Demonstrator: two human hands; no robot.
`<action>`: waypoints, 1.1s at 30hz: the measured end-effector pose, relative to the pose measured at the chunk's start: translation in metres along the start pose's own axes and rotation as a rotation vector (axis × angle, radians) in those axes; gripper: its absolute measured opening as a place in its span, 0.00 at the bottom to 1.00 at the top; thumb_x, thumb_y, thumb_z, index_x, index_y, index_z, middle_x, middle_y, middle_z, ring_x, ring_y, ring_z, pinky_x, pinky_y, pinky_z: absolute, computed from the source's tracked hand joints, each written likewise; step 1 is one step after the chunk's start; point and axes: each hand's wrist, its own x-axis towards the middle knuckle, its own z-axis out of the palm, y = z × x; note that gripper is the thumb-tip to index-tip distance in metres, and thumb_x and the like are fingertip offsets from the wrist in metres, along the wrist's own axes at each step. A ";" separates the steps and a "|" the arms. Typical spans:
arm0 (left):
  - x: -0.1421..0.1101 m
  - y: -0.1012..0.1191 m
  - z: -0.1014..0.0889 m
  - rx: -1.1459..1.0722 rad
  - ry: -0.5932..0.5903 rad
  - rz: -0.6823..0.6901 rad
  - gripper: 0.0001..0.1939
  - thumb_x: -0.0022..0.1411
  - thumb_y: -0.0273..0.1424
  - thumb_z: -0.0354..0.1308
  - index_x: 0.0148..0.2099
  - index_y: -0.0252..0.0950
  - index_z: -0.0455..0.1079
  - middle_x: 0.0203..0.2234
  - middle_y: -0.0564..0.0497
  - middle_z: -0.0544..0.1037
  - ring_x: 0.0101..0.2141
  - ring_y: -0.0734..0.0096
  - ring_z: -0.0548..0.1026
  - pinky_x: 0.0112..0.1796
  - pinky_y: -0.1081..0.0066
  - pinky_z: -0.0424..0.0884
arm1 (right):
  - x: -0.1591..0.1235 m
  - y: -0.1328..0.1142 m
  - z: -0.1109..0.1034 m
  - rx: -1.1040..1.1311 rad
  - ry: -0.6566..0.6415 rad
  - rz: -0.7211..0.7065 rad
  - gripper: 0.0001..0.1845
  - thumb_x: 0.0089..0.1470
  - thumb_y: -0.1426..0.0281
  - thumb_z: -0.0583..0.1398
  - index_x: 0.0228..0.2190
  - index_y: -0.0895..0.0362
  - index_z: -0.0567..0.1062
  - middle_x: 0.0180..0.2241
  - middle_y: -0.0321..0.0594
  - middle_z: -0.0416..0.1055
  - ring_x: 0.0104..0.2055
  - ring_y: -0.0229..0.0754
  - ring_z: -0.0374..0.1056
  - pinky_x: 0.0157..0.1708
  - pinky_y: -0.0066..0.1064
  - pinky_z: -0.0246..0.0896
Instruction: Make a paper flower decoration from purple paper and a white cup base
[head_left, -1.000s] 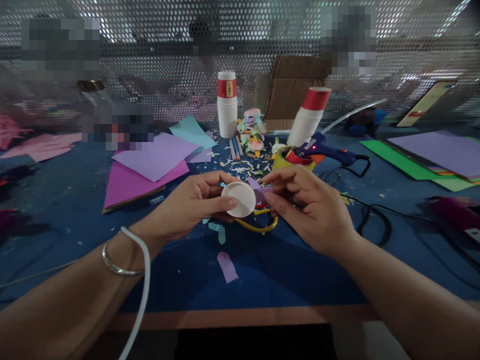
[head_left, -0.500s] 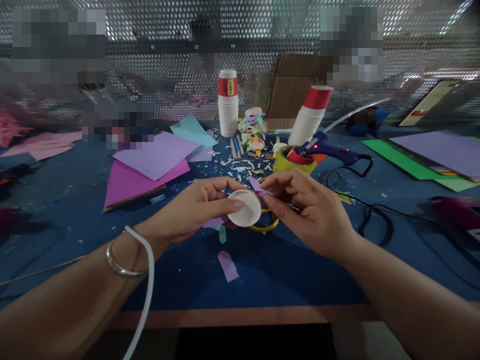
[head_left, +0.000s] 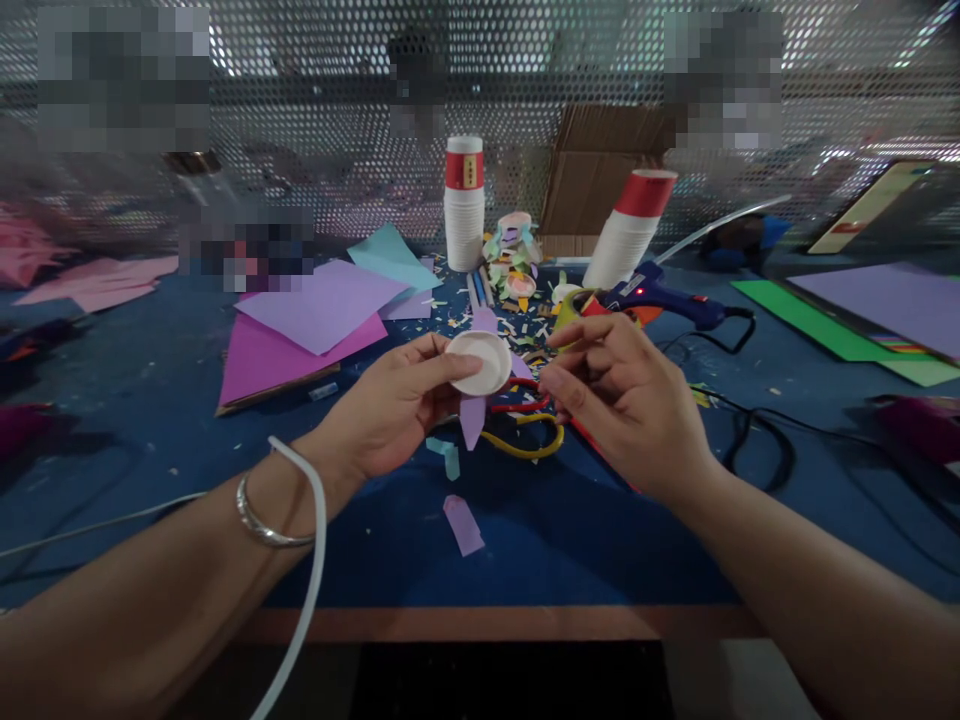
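Near the middle, my left hand (head_left: 409, 400) grips a shallow white paper cup base (head_left: 495, 362), its thumb pressed inside the round rim. Purple paper strips (head_left: 472, 422) stick out from the base, toward me and away from me. Just to the right, my right hand (head_left: 619, 405) hovers apart from the base, fingers curled, with a gap between thumb and forefinger and nothing visible in it. Scissors with yellow and red handles (head_left: 536, 440) lie under the hands. A loose purple paper piece (head_left: 463, 525) and a light-blue scrap (head_left: 448, 458) rest closer to me.
Behind the hands stand two stacks of paper cups (head_left: 465, 225), among paper scraps. A blue glue gun (head_left: 667, 300) with a lit red light rests on a yellow tape roll (head_left: 571, 305); its cord runs right. Coloured paper sheets (head_left: 322, 305) lie left, others (head_left: 885, 310) right.
My right hand has let go of the purple strip and drawn slightly right. My left hand has raised and turned the cup base, so its strips now point toward and away from me.
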 end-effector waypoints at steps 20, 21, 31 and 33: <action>0.006 -0.015 0.009 -0.236 0.096 0.100 0.10 0.57 0.23 0.66 0.38 0.34 0.68 0.33 0.50 0.82 0.35 0.69 0.81 0.36 0.71 0.74 | -0.004 0.010 0.020 0.195 -0.185 0.027 0.08 0.59 0.72 0.61 0.38 0.54 0.65 0.34 0.33 0.67 0.28 0.30 0.64 0.28 0.26 0.64; 0.006 -0.016 0.008 -0.233 0.096 0.098 0.10 0.56 0.23 0.67 0.37 0.34 0.68 0.33 0.50 0.82 0.35 0.69 0.80 0.36 0.71 0.74 | -0.004 0.011 0.020 0.187 -0.187 0.029 0.08 0.60 0.72 0.61 0.38 0.54 0.65 0.34 0.33 0.67 0.28 0.30 0.63 0.28 0.26 0.64; 0.004 -0.019 0.011 -0.195 0.128 0.105 0.15 0.54 0.25 0.69 0.33 0.36 0.63 0.31 0.53 0.79 0.34 0.72 0.78 0.35 0.72 0.73 | -0.002 0.010 0.019 0.135 -0.194 0.032 0.07 0.59 0.72 0.61 0.35 0.53 0.65 0.31 0.32 0.64 0.29 0.32 0.62 0.28 0.27 0.62; 0.004 -0.019 0.010 -0.199 0.146 0.133 0.14 0.55 0.25 0.69 0.33 0.36 0.63 0.32 0.53 0.80 0.36 0.70 0.79 0.34 0.72 0.72 | -0.002 0.010 0.019 0.125 -0.201 0.031 0.07 0.59 0.73 0.61 0.35 0.54 0.65 0.31 0.32 0.64 0.29 0.32 0.62 0.28 0.27 0.62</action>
